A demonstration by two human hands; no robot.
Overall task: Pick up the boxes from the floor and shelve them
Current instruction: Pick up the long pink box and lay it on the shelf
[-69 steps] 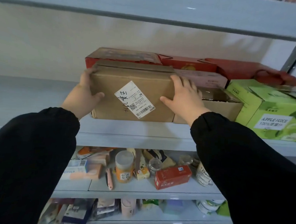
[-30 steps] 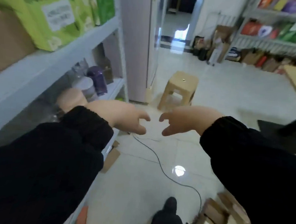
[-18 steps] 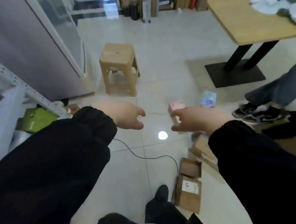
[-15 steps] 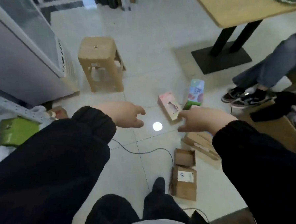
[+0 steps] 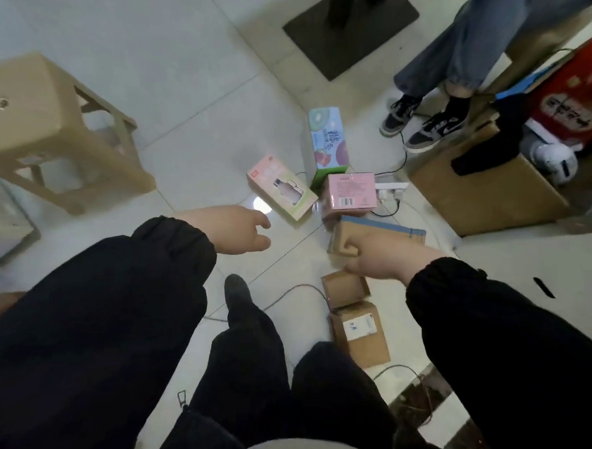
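Several boxes lie on the tiled floor in front of me. A pink-and-green box (image 5: 281,192) with a bottle picture lies flat, a tall fruit-print box (image 5: 328,143) stands behind it, and a pink square box (image 5: 351,194) sits beside them. A brown cardboard box with blue tape (image 5: 390,231) lies partly behind my right hand (image 5: 382,254), whose fingers hang loosely curled and hold nothing. Nearer me are a small open cardboard box (image 5: 344,288) and a labelled cardboard box (image 5: 359,332). My left hand (image 5: 232,233) hovers empty, fingers relaxed, just short of the pink-and-green box.
A beige plastic stool (image 5: 36,118) stands at the left. Another person's legs and sneakers (image 5: 426,128) are at the upper right, beside a large cardboard box (image 5: 488,196) and a red carton (image 5: 582,98). A power strip (image 5: 390,189) and cables cross the floor. A black table base (image 5: 349,24) sits behind.
My hands let go of the cardboard box on the shelf. I turned from the shelves to the floor, and both empty hands have dropped toward the boxes there.
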